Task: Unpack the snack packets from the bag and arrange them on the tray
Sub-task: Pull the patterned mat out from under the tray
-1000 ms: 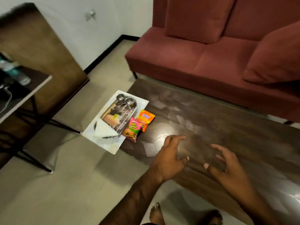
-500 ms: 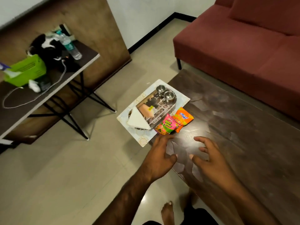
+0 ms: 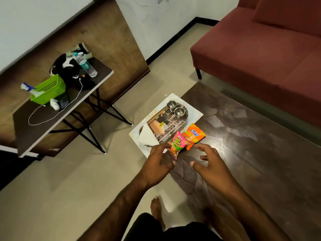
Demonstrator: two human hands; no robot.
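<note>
A pink and green snack packet [image 3: 176, 143] and an orange snack packet [image 3: 193, 135] lie side by side on the dark coffee table, at the near edge of a white tray [image 3: 194, 111]. The tray holds a steel plate with two small steel cups [image 3: 175, 108], a folded white napkin [image 3: 146, 137] and a tan item. My left hand [image 3: 159, 161] hovers over the tray's near corner, fingers apart, its fingertips just at the pink packet. My right hand [image 3: 211, 164] is spread open just right of the packets, holding nothing. No bag is visible.
The dark wooden coffee table [image 3: 260, 153] runs to the right. A maroon sofa [image 3: 269, 54] stands behind it. A side table [image 3: 57, 108] at left carries a green basket, a water bottle, a cable and dark clothing. My bare foot rests on the tiled floor below.
Both hands have moved left and forward across the coffee table toward the two packets, and the view has swung left, so the side table has come into sight.
</note>
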